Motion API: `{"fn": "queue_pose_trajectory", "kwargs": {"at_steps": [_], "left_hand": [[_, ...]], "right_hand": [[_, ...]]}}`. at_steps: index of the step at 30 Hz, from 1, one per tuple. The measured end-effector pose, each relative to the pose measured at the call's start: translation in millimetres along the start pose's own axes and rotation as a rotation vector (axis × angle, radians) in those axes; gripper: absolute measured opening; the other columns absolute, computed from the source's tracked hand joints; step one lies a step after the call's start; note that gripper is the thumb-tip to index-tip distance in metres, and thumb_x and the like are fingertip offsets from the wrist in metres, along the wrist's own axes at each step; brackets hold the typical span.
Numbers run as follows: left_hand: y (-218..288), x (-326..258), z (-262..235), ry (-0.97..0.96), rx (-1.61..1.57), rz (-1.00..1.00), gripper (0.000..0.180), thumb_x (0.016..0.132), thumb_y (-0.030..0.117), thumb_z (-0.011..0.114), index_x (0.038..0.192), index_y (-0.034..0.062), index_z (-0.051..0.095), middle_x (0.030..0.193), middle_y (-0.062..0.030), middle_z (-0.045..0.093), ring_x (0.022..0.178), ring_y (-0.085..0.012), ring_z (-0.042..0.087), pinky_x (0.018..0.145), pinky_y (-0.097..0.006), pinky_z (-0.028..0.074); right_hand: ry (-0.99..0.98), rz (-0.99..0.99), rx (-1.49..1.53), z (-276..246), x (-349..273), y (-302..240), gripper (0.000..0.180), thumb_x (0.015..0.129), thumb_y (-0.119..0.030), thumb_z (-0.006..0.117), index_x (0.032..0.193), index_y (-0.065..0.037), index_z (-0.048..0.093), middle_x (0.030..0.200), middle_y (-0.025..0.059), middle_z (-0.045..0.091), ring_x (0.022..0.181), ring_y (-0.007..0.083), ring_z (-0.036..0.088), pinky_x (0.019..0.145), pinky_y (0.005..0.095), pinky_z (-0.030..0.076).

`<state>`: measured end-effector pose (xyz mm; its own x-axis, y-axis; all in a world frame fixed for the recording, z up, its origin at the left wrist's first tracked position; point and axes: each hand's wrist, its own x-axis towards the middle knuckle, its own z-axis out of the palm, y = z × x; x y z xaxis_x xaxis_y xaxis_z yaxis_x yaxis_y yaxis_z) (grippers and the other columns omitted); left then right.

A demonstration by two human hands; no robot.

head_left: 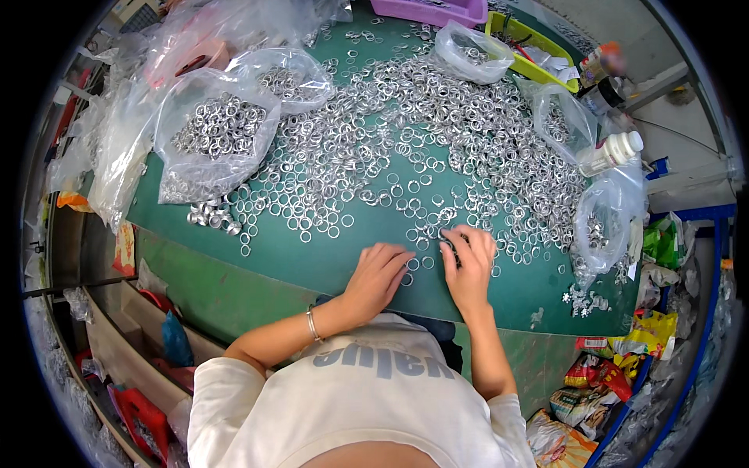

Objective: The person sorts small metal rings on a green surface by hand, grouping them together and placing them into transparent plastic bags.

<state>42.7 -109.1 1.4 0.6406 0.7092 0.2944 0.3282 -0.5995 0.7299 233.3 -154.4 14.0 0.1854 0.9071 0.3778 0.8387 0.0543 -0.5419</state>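
Note:
A wide heap of small silver metal rings (437, 117) covers the green table (312, 257). My left hand (378, 277) lies palm down near the table's front edge, fingers curled, with loose rings (417, 264) just beside its fingertips. My right hand (470, 261) rests next to it, its fingertips on rings at the heap's near edge; whether it pinches one is hidden. A bracelet (312, 324) circles my left wrist.
Clear plastic bags of rings (214, 132) lie at the left, back and right of the table. A white bottle (612, 152) lies at the right, a yellow tray (530, 47) and a purple tray (429, 9) at the back. Snack wrappers (601, 374) pile at lower right.

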Motion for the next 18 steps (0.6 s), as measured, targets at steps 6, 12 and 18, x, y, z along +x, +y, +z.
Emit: {"fn": "queue_pose_trajectory", "kwargs": {"at_steps": [6,12,18], "left_hand": [[-14.5,29.1,2.7,-0.129,0.08,0.016,0.014,0.078,0.008,0.07,0.091,0.0084,0.066,0.09,-0.0039,0.056,0.084,-0.0239,0.051,0.073,-0.037,0.036],[-19.4,34.7,3.7,-0.202,0.116,0.055,0.008,0.078,0.007,0.069,0.083,0.0066,0.062,0.087,-0.0062,0.055,0.084,-0.0258,0.052,0.072,-0.038,0.037],[-33.4,45.7,-13.1,0.075,0.339,-0.032,0.011,0.079,0.005,0.066,0.089,0.0045,0.06,0.091,-0.0083,0.056,0.088,-0.0285,0.052,0.074,-0.039,0.039]], "right_hand": [[0.04,0.009,-0.254,6.3,-1.8,19.1,0.019,0.077,-0.006,0.069,0.095,-0.006,0.066,0.113,0.009,0.057,0.111,0.0293,0.05,0.095,0.0463,0.031],[0.084,0.074,-0.245,3.4,-4.4,12.0,0.017,0.078,-0.006,0.068,0.094,-0.006,0.064,0.114,0.01,0.056,0.117,0.0326,0.047,0.099,0.0497,0.028],[0.032,0.011,-0.275,11.8,-10.9,16.0,0.013,0.078,-0.008,0.069,0.09,-0.006,0.064,0.111,0.0085,0.057,0.116,0.0316,0.048,0.1,0.0512,0.027]]}}
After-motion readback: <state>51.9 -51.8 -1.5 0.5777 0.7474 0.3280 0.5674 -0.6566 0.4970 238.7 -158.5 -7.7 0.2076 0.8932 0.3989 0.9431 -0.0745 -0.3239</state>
